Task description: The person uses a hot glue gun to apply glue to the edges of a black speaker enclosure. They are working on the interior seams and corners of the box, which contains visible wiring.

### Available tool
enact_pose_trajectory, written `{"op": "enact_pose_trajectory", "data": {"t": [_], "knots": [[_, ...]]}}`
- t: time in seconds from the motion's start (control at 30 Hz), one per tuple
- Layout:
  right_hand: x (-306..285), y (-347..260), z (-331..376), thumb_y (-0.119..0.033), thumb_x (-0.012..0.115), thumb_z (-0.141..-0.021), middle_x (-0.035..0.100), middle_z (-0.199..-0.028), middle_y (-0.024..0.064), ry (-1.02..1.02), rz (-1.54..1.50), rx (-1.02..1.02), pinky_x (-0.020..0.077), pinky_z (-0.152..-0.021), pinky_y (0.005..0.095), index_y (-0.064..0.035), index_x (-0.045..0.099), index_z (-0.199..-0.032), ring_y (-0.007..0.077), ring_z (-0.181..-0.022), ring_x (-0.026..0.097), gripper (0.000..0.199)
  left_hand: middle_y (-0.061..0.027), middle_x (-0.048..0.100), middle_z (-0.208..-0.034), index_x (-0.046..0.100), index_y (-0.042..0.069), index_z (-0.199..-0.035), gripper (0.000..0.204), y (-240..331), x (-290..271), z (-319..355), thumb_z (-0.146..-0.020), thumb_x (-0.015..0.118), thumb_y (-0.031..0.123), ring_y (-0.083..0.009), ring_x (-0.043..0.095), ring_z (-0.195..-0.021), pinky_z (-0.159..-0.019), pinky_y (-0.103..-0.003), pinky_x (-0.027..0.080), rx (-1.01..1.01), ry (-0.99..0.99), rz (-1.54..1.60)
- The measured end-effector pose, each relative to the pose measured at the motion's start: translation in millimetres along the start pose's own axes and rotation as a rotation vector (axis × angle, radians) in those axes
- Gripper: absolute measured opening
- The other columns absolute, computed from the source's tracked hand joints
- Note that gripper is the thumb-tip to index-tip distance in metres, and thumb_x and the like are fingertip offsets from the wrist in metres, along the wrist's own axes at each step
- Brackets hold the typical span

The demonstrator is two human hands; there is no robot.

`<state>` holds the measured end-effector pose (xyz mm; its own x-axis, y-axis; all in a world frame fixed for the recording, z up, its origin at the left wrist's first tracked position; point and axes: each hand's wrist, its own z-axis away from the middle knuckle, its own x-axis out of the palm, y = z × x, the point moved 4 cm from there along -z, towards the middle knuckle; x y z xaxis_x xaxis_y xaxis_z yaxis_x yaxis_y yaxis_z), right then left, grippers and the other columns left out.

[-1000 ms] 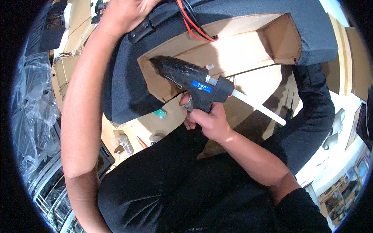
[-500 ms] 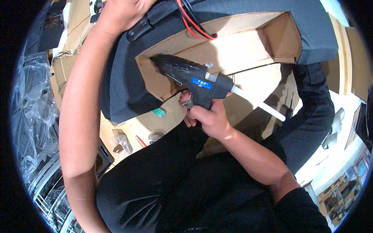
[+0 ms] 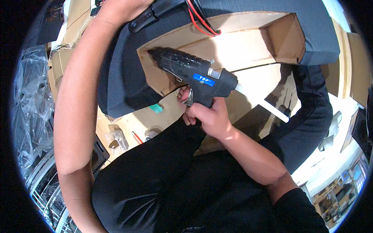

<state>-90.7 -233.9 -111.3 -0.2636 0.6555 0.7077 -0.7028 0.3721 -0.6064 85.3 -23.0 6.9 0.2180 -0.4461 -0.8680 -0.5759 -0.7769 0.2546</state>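
My right hand (image 3: 208,116) grips the handle of a black glue gun (image 3: 190,73) with a white glue stick (image 3: 268,106) sticking out behind. Its nozzle points up left into the hollow of a wooden box frame (image 3: 248,42) wrapped in dark grey fabric (image 3: 120,77). My left hand (image 3: 120,9) sits at the top edge, holding the fabric-covered frame near a black part and red and black wires (image 3: 200,19). The frame rests over my lap, which is in black clothing.
A wooden board (image 3: 136,120) lies below the frame with a small green piece (image 3: 156,108), a clear plastic bit (image 3: 114,139) and a red-tipped tool (image 3: 136,137). Crumpled clear plastic (image 3: 31,101) fills the left. Shelves and benches show at the right.
The glue gun has shifted slightly left and up, its nozzle going deeper into the frame's corner. My left hand stays put.
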Motion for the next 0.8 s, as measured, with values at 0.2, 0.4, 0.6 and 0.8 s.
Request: {"op": "enact_pose_trajectory", "data": {"t": [0.2,0.4,0.6,0.8], "knots": [[7,-3,2,0.011,0.053,-0.077,0.060,-0.085,0.0142,0.028,0.008,0.001,0.0500,-0.051,0.0344,0.0031,0.058,-0.109,0.0186,-0.052,0.053,0.033,-0.0114,0.062,-0.074,0.065,0.004,-0.082,0.022,0,-2,3,-0.093,0.073,0.021,-0.0285,0.063,-0.068,-0.062,-0.036,0.049,0.034,-0.005,-0.020],[-14,-2,6,0.010,0.054,-0.081,0.061,-0.086,0.0096,0.128,0.017,0.001,0.0517,-0.053,0.0299,-0.0005,0.057,-0.113,0.0156,-0.059,0.059,0.033,-0.0123,0.064,-0.076,0.066,0.003,-0.084,0.023,11,-6,0,-0.092,0.073,0.023,-0.0294,0.064,-0.070,-0.064,-0.037,0.050,-0.044,-0.033,-0.029],[-12,1,3,0.010,0.053,-0.082,0.060,-0.085,0.0092,0.071,0.022,0.000,0.0519,-0.053,0.0310,-0.0010,0.056,-0.114,0.0159,-0.057,0.058,0.034,-0.0137,0.063,-0.076,0.067,0.003,-0.085,0.022,12,0,-6,-0.092,0.072,0.023,-0.0318,0.063,-0.071,-0.065,-0.039,0.050,0.004,-0.017,-0.002],[-14,19,-7,0.009,0.052,-0.084,0.060,-0.085,0.0090,0.136,0.024,-0.007,0.0507,-0.048,0.0305,-0.0017,0.054,-0.108,0.0157,-0.054,0.057,0.026,-0.0152,0.063,-0.077,0.066,0.003,-0.086,0.024,11,-7,0,-0.094,0.070,0.025,-0.0336,0.064,-0.074,-0.067,-0.040,0.050,0.008,-0.029,-0.034]]}}
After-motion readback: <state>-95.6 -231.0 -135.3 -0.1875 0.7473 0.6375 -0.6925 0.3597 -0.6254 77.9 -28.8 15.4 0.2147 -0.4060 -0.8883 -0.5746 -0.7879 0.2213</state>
